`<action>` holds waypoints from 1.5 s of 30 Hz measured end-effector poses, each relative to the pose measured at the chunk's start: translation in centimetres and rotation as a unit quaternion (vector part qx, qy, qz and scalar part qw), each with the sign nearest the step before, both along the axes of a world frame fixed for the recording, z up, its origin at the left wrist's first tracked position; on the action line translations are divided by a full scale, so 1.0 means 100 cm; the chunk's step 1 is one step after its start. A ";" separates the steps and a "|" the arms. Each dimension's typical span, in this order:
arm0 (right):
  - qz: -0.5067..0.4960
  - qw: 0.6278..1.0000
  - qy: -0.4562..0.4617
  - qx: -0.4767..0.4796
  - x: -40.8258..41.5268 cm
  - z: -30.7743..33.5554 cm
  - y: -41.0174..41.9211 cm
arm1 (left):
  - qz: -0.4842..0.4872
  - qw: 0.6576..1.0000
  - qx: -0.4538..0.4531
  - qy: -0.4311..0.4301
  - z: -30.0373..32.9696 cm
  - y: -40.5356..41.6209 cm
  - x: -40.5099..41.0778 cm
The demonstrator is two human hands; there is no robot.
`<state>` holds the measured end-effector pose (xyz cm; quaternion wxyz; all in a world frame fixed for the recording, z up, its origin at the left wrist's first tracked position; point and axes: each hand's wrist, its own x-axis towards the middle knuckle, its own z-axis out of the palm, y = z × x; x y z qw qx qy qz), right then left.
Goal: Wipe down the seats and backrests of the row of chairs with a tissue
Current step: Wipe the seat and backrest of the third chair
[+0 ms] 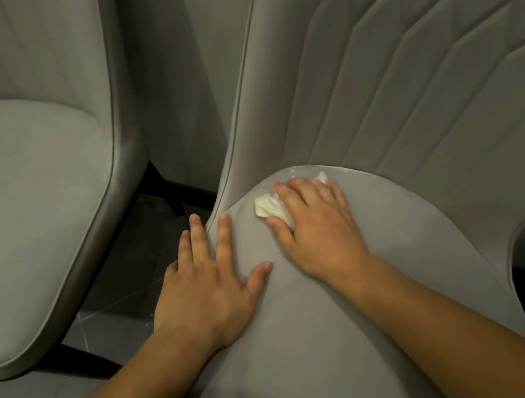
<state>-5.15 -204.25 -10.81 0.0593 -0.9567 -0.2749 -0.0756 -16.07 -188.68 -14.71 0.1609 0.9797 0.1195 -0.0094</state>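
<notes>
Tissue (268, 205) mostly hidden under right hand (315, 228) on seat (353, 335).

2 bare forearms, no sleeves; left grip (208, 288) and right grip (317, 227) ungloved, ringless.

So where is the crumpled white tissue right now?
The crumpled white tissue lies under the right hand, pressed flat on the grey upholstered seat of the right-hand chair, near the back left of the seat by the stitched backrest.
</notes>
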 end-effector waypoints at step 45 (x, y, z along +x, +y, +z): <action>0.147 0.984 0.102 -0.021 0.049 -0.007 -0.007 | -0.003 1.000 0.006 0.010 0.004 -0.003 -0.001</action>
